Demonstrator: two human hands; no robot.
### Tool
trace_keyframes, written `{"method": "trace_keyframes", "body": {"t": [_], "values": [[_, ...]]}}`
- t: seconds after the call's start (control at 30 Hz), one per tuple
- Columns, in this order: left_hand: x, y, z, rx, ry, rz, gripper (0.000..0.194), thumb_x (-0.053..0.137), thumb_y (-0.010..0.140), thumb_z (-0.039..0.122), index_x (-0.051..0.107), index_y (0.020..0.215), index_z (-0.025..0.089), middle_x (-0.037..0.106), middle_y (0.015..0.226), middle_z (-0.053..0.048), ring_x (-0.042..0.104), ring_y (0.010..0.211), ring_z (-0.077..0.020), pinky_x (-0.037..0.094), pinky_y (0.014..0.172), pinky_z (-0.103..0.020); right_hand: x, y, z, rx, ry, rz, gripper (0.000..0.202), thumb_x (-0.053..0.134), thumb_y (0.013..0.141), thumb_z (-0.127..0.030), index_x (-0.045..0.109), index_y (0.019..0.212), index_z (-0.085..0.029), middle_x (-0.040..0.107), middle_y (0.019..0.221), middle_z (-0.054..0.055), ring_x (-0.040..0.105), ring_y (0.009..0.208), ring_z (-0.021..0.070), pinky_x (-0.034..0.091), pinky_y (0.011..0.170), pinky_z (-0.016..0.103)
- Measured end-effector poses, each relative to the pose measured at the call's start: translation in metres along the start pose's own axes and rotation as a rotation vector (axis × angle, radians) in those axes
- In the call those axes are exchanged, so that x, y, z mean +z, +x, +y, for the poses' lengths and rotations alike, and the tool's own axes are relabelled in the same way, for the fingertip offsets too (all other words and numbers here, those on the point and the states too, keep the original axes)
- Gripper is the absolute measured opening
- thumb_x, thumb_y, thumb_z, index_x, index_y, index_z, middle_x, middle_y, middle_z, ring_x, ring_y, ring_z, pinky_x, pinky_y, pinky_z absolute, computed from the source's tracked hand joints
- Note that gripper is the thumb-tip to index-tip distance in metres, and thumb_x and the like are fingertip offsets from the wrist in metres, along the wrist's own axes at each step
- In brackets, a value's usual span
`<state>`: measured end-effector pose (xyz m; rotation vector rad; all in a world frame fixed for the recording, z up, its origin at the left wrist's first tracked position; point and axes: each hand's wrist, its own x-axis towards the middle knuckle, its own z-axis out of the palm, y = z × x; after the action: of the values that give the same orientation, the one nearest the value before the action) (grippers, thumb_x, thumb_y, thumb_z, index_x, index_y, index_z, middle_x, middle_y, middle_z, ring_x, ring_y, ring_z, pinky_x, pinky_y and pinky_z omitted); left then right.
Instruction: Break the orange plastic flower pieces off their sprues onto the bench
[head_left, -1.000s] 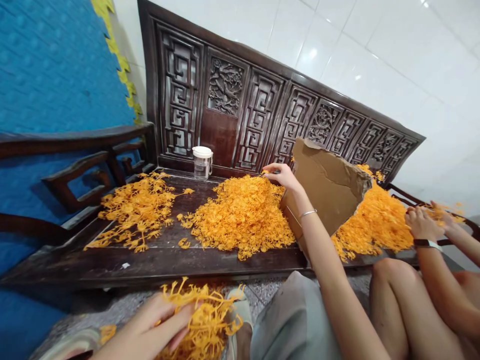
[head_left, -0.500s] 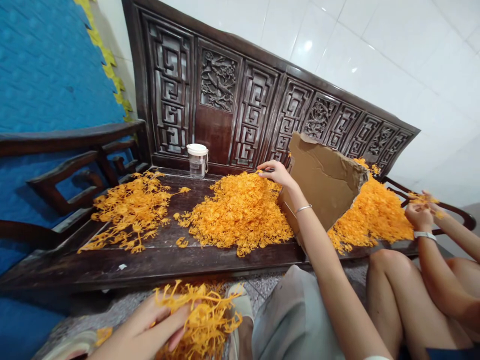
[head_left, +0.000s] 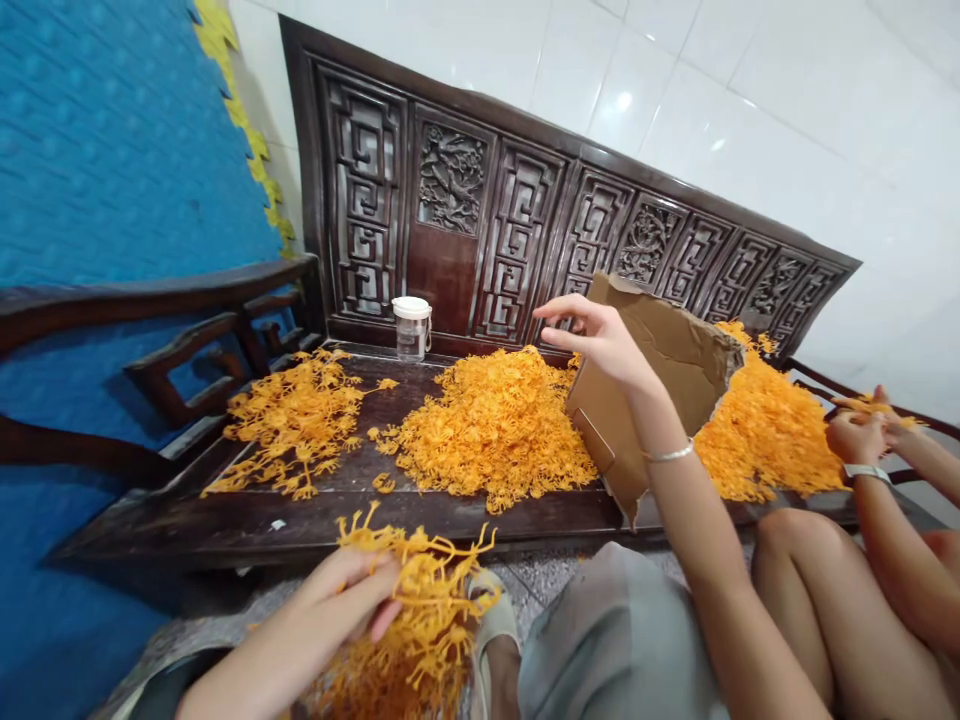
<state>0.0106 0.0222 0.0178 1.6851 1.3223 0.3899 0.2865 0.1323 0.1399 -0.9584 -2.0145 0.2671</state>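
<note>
My left hand [head_left: 367, 590] is closed round a bunch of orange plastic pieces [head_left: 442, 590] low in the picture, in front of the bench seat. My right hand [head_left: 592, 335] is raised above the middle orange pile [head_left: 495, 430], fingers apart and slightly curled, with nothing visible between them. Behind its wrist a bent cardboard sheet [head_left: 667, 350] stands on the bench, beside the middle pile. A looser orange pile [head_left: 300, 420] lies to the left. Beyond the cardboard is another large orange pile [head_left: 772, 430].
The dark carved wooden bench [head_left: 446, 270] has a clear lidded cup [head_left: 411, 330] near its backrest. At the right edge sits another person, whose hands [head_left: 862, 435] hold orange pieces. More orange pieces [head_left: 382, 680] are below my left hand. Blue mats [head_left: 135, 150] are at left.
My right hand has lifted off the middle pile and its fingers have spread; the dark thin thing at its fingertips no longer shows. The view has shifted slightly. My left hand still holds its bunch.
</note>
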Motion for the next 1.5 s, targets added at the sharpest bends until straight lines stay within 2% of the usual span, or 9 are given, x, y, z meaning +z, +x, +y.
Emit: {"method": "trace_keyframes", "body": {"t": [0.17, 0.3, 0.57, 0.7, 1.03, 1.17, 1.3, 1.4, 1.5], "values": [[-0.003, -0.003, 0.005, 0.014, -0.157, -0.070, 0.042, 0.036, 0.066, 0.057, 0.038, 0.046, 0.020, 0.031, 0.047, 0.006, 0.026, 0.046, -0.0106, 0.026, 0.048, -0.023, 0.037, -0.049, -0.067, 0.004, 0.125, -0.460, 0.025, 0.063, 0.076, -0.029, 0.062, 0.099, -0.021, 0.062, 0.100, 0.002, 0.056, 0.095, 0.0153, 0.039, 0.087, 0.032], [-0.004, -0.007, 0.012, 0.044, -0.138, -0.049, 0.046, 0.036, 0.068, 0.059, 0.038, 0.043, 0.021, 0.031, 0.044, 0.006, 0.027, 0.044, -0.0104, 0.027, 0.045, -0.023, 0.074, -0.078, -0.080, 0.025, 0.181, -0.571, 0.041, 0.072, 0.066, -0.032, 0.060, 0.103, -0.020, 0.064, 0.099, 0.003, 0.057, 0.093, 0.0167, 0.041, 0.086, 0.033], [0.003, -0.006, 0.010, 0.148, -0.090, -0.112, 0.042, 0.035, 0.072, 0.046, 0.037, 0.038, 0.021, 0.034, 0.040, 0.005, 0.032, 0.044, -0.0109, 0.029, 0.050, -0.025, 0.098, -0.086, -0.095, 0.025, 0.253, -0.334, 0.051, 0.072, 0.066, -0.032, 0.052, 0.112, -0.021, 0.059, 0.107, 0.006, 0.054, 0.098, 0.0171, 0.040, 0.087, 0.034], [0.006, -0.008, 0.011, 0.185, -0.056, -0.173, 0.034, 0.035, 0.072, 0.034, 0.036, 0.040, 0.020, 0.039, 0.043, 0.004, 0.039, 0.049, -0.0119, 0.032, 0.056, -0.025, 0.097, -0.080, -0.100, -0.003, 0.236, -0.325, 0.012, 0.067, 0.073, -0.029, 0.063, 0.081, -0.021, 0.065, 0.078, 0.000, 0.058, 0.075, 0.0142, 0.041, 0.078, 0.033], [-0.001, -0.020, 0.024, 0.144, -0.161, -0.069, 0.043, 0.030, 0.073, 0.057, 0.027, 0.048, 0.021, 0.027, 0.049, 0.006, 0.027, 0.050, -0.0108, 0.025, 0.049, -0.023, 0.098, -0.095, -0.080, 0.241, 0.314, 0.118, 0.011, 0.063, 0.074, -0.026, 0.061, 0.065, -0.020, 0.059, 0.063, -0.001, 0.054, 0.060, 0.0132, 0.043, 0.059, 0.028], [0.005, -0.022, 0.025, 0.097, -0.156, -0.027, 0.043, 0.029, 0.070, 0.058, 0.026, 0.047, 0.022, 0.025, 0.048, 0.007, 0.024, 0.048, -0.0109, 0.026, 0.049, -0.024, 0.065, -0.074, -0.074, 0.071, 0.142, 0.339, 0.011, 0.061, 0.075, -0.022, 0.060, 0.064, -0.020, 0.059, 0.065, 0.000, 0.055, 0.064, 0.0137, 0.043, 0.062, 0.029], [0.023, -0.034, 0.010, -0.031, -0.050, -0.008, 0.039, 0.028, 0.067, 0.058, 0.032, 0.053, 0.022, 0.036, 0.057, 0.003, 0.035, 0.056, -0.0139, 0.035, 0.058, -0.027, -0.019, -0.039, -0.055, -0.218, 0.156, 1.080, 0.011, 0.058, 0.076, -0.024, 0.056, 0.066, -0.019, 0.051, 0.066, -0.001, 0.052, 0.057, 0.0105, 0.041, 0.057, 0.027], [0.032, -0.035, 0.002, -0.007, 0.055, -0.025, 0.036, 0.031, 0.065, 0.056, 0.035, 0.055, 0.021, 0.040, 0.064, 0.001, 0.041, 0.065, -0.0172, 0.037, 0.065, -0.030, -0.058, -0.020, -0.050, -0.315, 0.136, 1.100, 0.008, 0.059, 0.077, -0.026, 0.055, 0.080, -0.019, 0.051, 0.071, 0.000, 0.051, 0.057, 0.0096, 0.041, 0.056, 0.026], [0.030, -0.025, 0.002, 0.004, 0.102, 0.002, 0.035, 0.029, 0.064, 0.054, 0.036, 0.057, 0.021, 0.041, 0.066, -0.001, 0.043, 0.069, -0.0201, 0.036, 0.067, -0.032, -0.054, -0.008, -0.042, -0.253, 0.072, 0.917, 0.021, 0.056, 0.078, -0.025, 0.051, 0.098, -0.023, 0.054, 0.075, -0.001, 0.052, 0.057, 0.0093, 0.041, 0.057, 0.025]]}}
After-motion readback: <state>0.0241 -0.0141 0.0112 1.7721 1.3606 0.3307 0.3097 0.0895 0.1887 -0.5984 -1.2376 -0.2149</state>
